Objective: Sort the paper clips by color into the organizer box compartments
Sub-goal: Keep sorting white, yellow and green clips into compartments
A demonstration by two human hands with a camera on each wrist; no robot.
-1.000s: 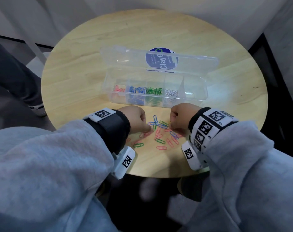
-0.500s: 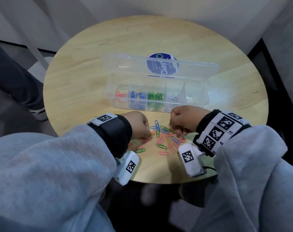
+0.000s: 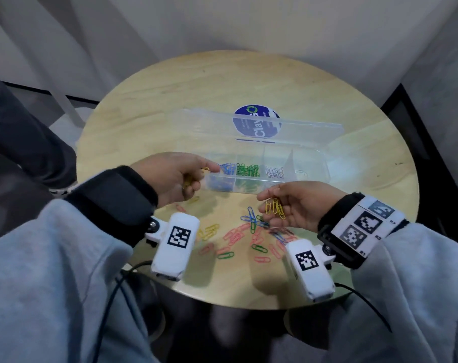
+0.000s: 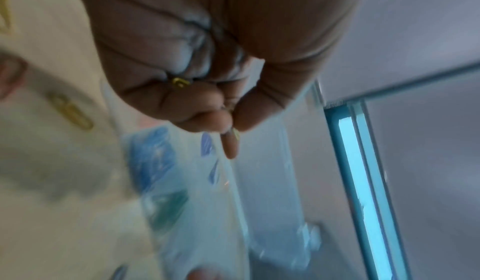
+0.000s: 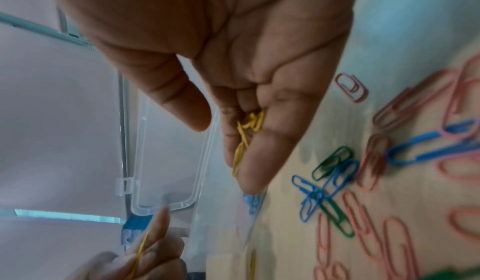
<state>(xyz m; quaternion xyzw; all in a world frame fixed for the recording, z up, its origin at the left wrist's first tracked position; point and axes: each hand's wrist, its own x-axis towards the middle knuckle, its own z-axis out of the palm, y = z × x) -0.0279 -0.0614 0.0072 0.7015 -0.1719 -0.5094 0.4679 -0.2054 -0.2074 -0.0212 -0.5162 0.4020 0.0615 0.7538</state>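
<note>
Head view: L hand pinches a yellow clip over the left end of the open organizer box on the round bench. R hand, fingers loosely curled, cups several yellow clips above the mixed loose clips.
L wrist view: blurred; fingers clenched on yellow wire. R wrist view: yellow clips lie along half-curled fingers.

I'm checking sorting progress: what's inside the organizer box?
Inside the organizer box: blue clips, green clips and white clips in separate neighbouring compartments. The right end looks empty. The left hand, pinching yellow clips, hides the left end.

Round wooden table, grey wall
</note>
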